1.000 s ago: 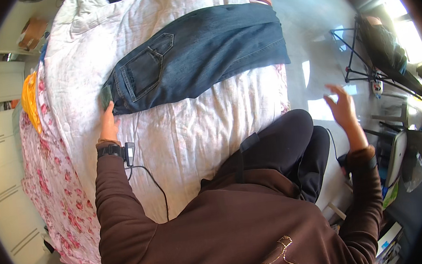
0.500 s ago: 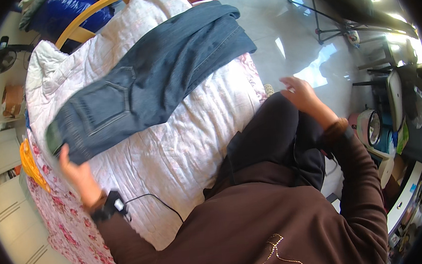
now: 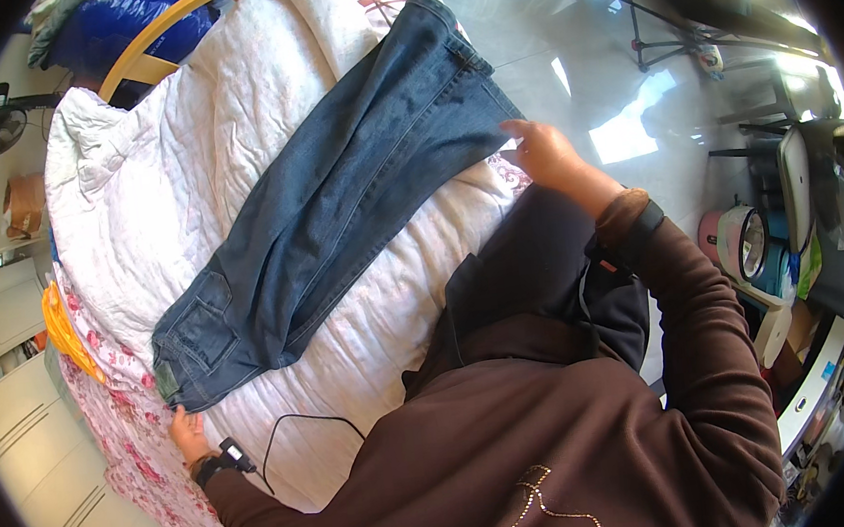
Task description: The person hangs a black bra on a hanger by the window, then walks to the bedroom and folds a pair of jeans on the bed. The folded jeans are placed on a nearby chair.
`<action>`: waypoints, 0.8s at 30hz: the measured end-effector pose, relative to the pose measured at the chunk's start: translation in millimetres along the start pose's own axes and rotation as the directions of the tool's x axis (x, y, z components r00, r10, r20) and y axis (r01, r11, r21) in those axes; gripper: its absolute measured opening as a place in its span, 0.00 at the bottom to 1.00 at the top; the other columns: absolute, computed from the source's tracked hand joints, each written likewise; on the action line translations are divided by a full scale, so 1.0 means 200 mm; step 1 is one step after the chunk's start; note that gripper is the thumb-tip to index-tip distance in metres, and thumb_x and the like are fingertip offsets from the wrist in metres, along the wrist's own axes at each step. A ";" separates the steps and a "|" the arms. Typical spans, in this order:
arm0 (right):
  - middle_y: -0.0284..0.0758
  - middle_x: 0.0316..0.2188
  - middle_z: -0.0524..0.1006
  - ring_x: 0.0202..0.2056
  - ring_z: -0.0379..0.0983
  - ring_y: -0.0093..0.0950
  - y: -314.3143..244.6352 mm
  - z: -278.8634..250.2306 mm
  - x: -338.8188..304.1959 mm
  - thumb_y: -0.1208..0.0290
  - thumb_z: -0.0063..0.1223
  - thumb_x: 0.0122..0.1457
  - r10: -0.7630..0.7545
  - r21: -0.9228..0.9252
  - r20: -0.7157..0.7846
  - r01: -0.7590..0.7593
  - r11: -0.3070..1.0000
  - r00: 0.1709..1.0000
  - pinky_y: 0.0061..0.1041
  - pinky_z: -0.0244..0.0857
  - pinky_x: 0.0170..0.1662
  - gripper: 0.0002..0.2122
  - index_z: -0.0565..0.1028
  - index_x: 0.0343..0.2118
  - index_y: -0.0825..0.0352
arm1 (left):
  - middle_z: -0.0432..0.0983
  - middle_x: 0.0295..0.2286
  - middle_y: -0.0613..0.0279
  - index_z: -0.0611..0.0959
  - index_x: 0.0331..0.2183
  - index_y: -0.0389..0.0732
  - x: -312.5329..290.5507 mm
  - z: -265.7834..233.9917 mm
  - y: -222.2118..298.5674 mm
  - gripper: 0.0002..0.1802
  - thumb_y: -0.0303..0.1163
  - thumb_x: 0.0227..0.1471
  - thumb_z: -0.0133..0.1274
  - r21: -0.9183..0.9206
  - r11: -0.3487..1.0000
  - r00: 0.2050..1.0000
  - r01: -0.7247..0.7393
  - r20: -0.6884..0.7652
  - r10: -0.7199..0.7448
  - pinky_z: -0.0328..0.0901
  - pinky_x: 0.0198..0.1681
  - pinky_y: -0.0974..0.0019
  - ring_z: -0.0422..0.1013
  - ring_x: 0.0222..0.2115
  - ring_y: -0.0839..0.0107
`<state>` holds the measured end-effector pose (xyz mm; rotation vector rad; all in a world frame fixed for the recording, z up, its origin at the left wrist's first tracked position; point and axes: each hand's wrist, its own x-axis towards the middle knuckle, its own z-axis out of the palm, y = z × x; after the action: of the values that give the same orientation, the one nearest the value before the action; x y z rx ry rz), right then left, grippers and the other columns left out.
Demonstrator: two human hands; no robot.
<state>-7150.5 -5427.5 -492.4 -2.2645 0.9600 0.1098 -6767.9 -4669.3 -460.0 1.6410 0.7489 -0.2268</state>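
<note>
A pair of blue jeans, folded lengthwise, lies diagonally across the quilt, its waist at the lower left and its leg ends at the upper right. Down at the waistband corner, my left hand has its fingers closed on the cloth. My right hand is at the near corner of the leg hems, thumb and fingers pinching the edge; part of that grip is hidden. A back pocket faces up near the waist.
Under the jeans is a white quilt on a bed with a flowered sheet. A black cable runs beside my left wrist. Orange cloth hangs at the left edge. A folding stand and chairs occupy the right side.
The waist end has shifted down and toward me with my left hand, turning the jeans steeper. My right hand has moved from above my knee up and left to the leg hem.
</note>
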 end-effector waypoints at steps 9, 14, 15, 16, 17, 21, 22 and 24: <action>0.42 0.33 0.76 0.32 0.74 0.28 0.08 0.01 0.39 0.58 0.62 0.45 0.374 0.593 0.065 -0.337 0.731 0.925 0.25 0.70 0.32 0.36 0.59 0.56 0.68 | 0.73 0.39 0.55 0.77 0.41 0.39 -0.68 1.09 -0.29 0.23 0.19 0.36 0.53 0.493 0.071 0.384 -0.867 0.570 0.726 0.63 0.42 0.64 0.68 0.40 0.60; 0.42 0.42 0.72 0.38 0.72 0.31 0.02 -0.02 0.58 0.58 0.60 0.48 0.452 0.642 0.045 -0.373 0.670 0.891 0.25 0.69 0.39 0.32 0.63 0.54 0.69 | 0.70 0.37 0.53 0.77 0.41 0.40 -1.16 1.47 -0.53 0.24 0.23 0.35 0.58 0.316 -0.038 0.275 -0.948 0.872 0.404 0.62 0.44 0.60 0.67 0.39 0.55; 0.40 0.41 0.73 0.37 0.73 0.30 0.00 -0.05 0.60 0.58 0.61 0.48 0.400 0.572 0.066 -0.363 0.735 0.914 0.24 0.69 0.38 0.29 0.65 0.51 0.69 | 0.69 0.38 0.51 0.76 0.42 0.40 -1.19 1.50 -0.56 0.26 0.24 0.34 0.59 0.327 -0.058 0.281 -0.943 0.881 0.381 0.61 0.45 0.59 0.66 0.40 0.53; 0.39 0.39 0.74 0.36 0.73 0.29 -0.02 -0.09 0.60 0.58 0.61 0.47 0.371 0.492 0.077 -0.359 0.794 0.926 0.23 0.69 0.38 0.27 0.68 0.48 0.70 | 0.68 0.39 0.50 0.74 0.44 0.40 -1.19 1.51 -0.57 0.29 0.24 0.34 0.59 0.372 -0.044 0.333 -0.927 0.872 0.359 0.61 0.46 0.59 0.65 0.41 0.52; 0.38 0.38 0.74 0.35 0.73 0.28 -0.04 -0.13 0.60 0.58 0.61 0.47 0.371 0.385 0.082 -0.373 0.844 0.925 0.22 0.68 0.38 0.25 0.71 0.45 0.70 | 0.68 0.39 0.50 0.73 0.45 0.39 -1.18 1.52 -0.58 0.30 0.24 0.34 0.59 0.385 -0.038 0.339 -0.922 0.851 0.401 0.61 0.46 0.58 0.65 0.41 0.51; 0.36 0.30 0.75 0.28 0.73 0.26 -0.12 -0.33 0.50 0.67 0.55 0.52 0.155 0.908 -0.113 0.039 0.417 0.981 0.20 0.69 0.35 0.13 0.74 0.34 0.73 | 0.67 0.37 0.48 0.71 0.45 0.37 -1.06 1.47 -0.61 0.28 0.21 0.35 0.55 0.495 -0.021 0.428 -0.869 0.771 0.471 0.61 0.44 0.56 0.65 0.39 0.49; 0.35 0.30 0.75 0.28 0.73 0.25 -0.10 -0.40 0.45 0.69 0.54 0.53 -0.007 0.918 -0.155 0.146 0.369 0.988 0.20 0.70 0.35 0.10 0.74 0.33 0.72 | 0.68 0.36 0.47 0.72 0.43 0.36 -1.03 1.45 -0.62 0.27 0.19 0.34 0.52 0.480 -0.087 0.389 -0.873 0.793 0.468 0.61 0.43 0.55 0.65 0.38 0.49; 0.34 0.30 0.75 0.27 0.72 0.24 -0.05 -0.46 0.38 0.74 0.55 0.52 -0.196 0.932 -0.191 0.241 0.272 0.962 0.19 0.70 0.32 0.07 0.74 0.32 0.71 | 0.68 0.33 0.46 0.73 0.40 0.36 -1.00 1.39 -0.61 0.26 0.17 0.32 0.48 0.443 -0.164 0.331 -0.881 0.826 0.457 0.61 0.42 0.54 0.65 0.37 0.47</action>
<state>-7104.8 -5524.5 -438.7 -1.1839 0.4449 -0.5297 -6920.6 -4994.7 -515.0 2.7085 -1.0592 -0.1217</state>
